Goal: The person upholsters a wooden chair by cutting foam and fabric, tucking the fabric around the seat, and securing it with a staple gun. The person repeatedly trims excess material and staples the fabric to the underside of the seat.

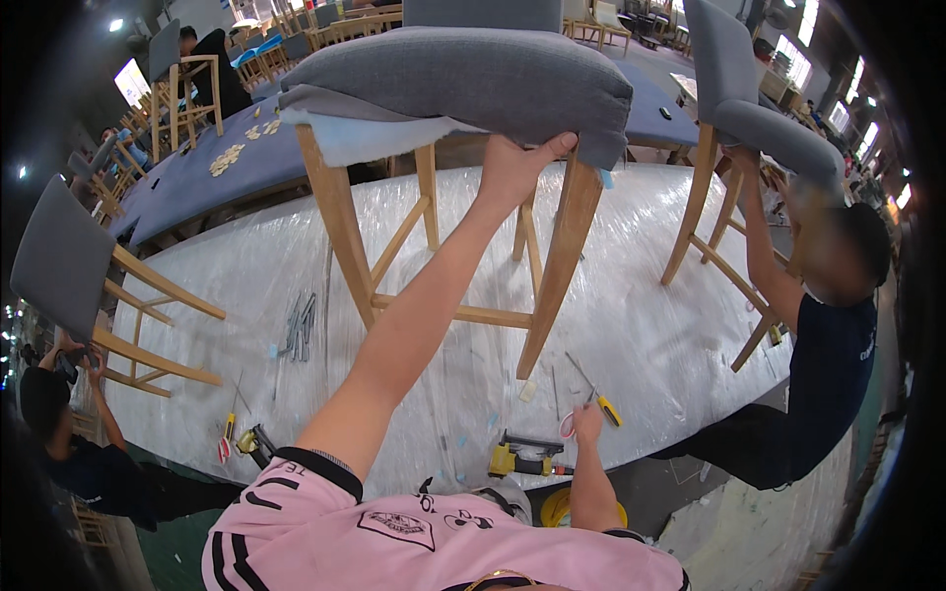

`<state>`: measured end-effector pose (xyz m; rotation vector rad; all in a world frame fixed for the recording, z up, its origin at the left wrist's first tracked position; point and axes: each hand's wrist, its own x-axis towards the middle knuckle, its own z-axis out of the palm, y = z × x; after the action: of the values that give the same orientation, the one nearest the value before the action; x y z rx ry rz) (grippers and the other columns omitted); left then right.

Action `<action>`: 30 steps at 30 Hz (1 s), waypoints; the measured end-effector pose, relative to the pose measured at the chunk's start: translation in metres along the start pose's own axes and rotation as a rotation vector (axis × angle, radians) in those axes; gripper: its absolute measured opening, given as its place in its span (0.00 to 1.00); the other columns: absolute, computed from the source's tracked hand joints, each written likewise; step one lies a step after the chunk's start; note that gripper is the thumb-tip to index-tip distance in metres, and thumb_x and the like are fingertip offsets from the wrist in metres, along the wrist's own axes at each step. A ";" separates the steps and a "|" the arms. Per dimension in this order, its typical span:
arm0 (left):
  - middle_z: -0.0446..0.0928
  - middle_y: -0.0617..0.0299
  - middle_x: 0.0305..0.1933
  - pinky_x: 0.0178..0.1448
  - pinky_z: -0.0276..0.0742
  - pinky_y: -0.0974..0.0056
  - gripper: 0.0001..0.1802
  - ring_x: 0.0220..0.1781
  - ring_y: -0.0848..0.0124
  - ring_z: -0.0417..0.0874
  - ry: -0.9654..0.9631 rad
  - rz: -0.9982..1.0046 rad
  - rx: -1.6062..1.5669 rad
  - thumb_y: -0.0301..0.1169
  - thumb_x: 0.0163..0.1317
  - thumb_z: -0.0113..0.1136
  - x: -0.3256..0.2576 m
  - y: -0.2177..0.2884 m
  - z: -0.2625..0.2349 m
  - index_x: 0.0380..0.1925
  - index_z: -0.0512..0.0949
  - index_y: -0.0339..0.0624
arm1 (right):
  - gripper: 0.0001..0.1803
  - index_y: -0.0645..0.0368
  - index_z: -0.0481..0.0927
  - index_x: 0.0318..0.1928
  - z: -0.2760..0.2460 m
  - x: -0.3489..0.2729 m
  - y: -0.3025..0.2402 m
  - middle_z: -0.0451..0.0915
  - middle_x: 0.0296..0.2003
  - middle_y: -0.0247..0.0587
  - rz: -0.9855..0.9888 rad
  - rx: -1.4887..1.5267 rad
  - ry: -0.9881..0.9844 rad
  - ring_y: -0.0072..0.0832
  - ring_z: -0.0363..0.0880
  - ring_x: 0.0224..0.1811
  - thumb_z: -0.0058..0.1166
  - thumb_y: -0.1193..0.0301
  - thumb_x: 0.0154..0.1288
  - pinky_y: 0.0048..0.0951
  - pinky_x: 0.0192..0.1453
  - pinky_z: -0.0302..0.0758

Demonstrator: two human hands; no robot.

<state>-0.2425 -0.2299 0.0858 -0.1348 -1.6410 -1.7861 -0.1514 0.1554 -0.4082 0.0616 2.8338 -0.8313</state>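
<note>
A wooden-legged chair (453, 84) with a grey fabric seat stands in front of me on the plastic-covered table. Loose grey fabric hangs at the seat's edge, with pale blue-white lining (370, 141) showing below it. My left hand (522, 165) grips the seat's lower edge near the right front leg, its thumb along the fabric. Low at the table's near edge, my right hand (587, 422) is closed at the red-handled scissors (567, 426). A yellow-and-black screwdriver (609, 410) lies just right of it. To its left lies a yellow-and-black staple gun (527, 458).
Coworkers handle similar grey chairs at the left (64, 261) and right (778, 123). Grey metal strips (299, 327) lie on the plastic-covered table (246, 295). Another screwdriver (230, 426) and staple gun (258, 445) are near the left edge. A blue-grey table (197, 197) stands behind.
</note>
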 end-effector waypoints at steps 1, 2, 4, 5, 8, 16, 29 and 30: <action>0.87 0.55 0.49 0.57 0.79 0.64 0.25 0.50 0.68 0.86 0.005 0.021 -0.052 0.36 0.58 0.79 -0.002 0.002 0.004 0.49 0.83 0.30 | 0.24 0.66 0.84 0.53 -0.005 0.020 -0.012 0.86 0.43 0.62 -0.119 0.090 0.041 0.54 0.85 0.50 0.62 0.58 0.66 0.47 0.56 0.80; 0.87 0.56 0.49 0.56 0.79 0.64 0.24 0.49 0.69 0.86 0.024 0.033 -0.003 0.36 0.59 0.79 -0.004 -0.001 0.005 0.48 0.83 0.30 | 0.25 0.67 0.83 0.55 -0.021 0.036 -0.050 0.86 0.45 0.61 -0.168 0.272 0.028 0.51 0.86 0.51 0.62 0.58 0.68 0.44 0.58 0.79; 0.87 0.56 0.48 0.54 0.79 0.65 0.23 0.47 0.71 0.86 0.032 0.052 0.072 0.37 0.60 0.78 -0.010 -0.008 0.005 0.46 0.84 0.29 | 0.25 0.67 0.78 0.64 -0.074 0.043 -0.162 0.84 0.56 0.57 -0.300 0.655 0.010 0.40 0.84 0.59 0.58 0.61 0.75 0.37 0.65 0.77; 0.87 0.57 0.48 0.53 0.79 0.64 0.22 0.46 0.71 0.85 0.035 -0.015 0.112 0.37 0.61 0.77 -0.020 -0.001 0.014 0.46 0.85 0.30 | 0.27 0.66 0.73 0.69 -0.093 0.049 -0.198 0.78 0.64 0.54 -0.366 0.866 0.006 0.37 0.77 0.68 0.57 0.65 0.77 0.37 0.70 0.74; 0.86 0.55 0.52 0.63 0.74 0.65 0.19 0.56 0.70 0.83 -0.050 -0.131 0.389 0.38 0.65 0.72 -0.056 -0.021 -0.053 0.49 0.87 0.35 | 0.34 0.61 0.66 0.75 -0.166 0.038 -0.330 0.74 0.70 0.45 -0.751 1.001 0.030 0.35 0.72 0.72 0.59 0.64 0.74 0.37 0.70 0.73; 0.79 0.48 0.55 0.65 0.73 0.55 0.29 0.57 0.59 0.79 0.857 0.292 0.692 0.49 0.83 0.38 -0.210 0.018 -0.276 0.53 0.78 0.32 | 0.29 0.64 0.72 0.63 -0.179 -0.058 -0.364 0.86 0.48 0.49 -0.651 1.033 0.063 0.32 0.85 0.45 0.66 0.62 0.69 0.36 0.51 0.79; 0.65 0.47 0.75 0.79 0.64 0.51 0.49 0.75 0.55 0.69 0.685 0.017 0.290 0.71 0.75 0.30 -0.219 0.105 -0.331 0.77 0.58 0.39 | 0.28 0.60 0.77 0.56 -0.152 -0.168 -0.363 0.84 0.35 0.54 -0.707 1.046 0.289 0.50 0.84 0.37 0.67 0.53 0.66 0.45 0.44 0.78; 0.65 0.49 0.75 0.77 0.64 0.51 0.46 0.74 0.57 0.68 0.660 -0.037 0.311 0.68 0.77 0.31 -0.230 0.110 -0.358 0.76 0.59 0.39 | 0.24 0.60 0.80 0.54 -0.188 -0.183 -0.366 0.86 0.34 0.53 -0.684 1.032 0.252 0.44 0.86 0.35 0.66 0.56 0.68 0.42 0.41 0.79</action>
<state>0.1235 -0.4553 -0.0095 0.5701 -1.3984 -1.3642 -0.0374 -0.0490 -0.0232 -0.7255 2.2518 -2.4630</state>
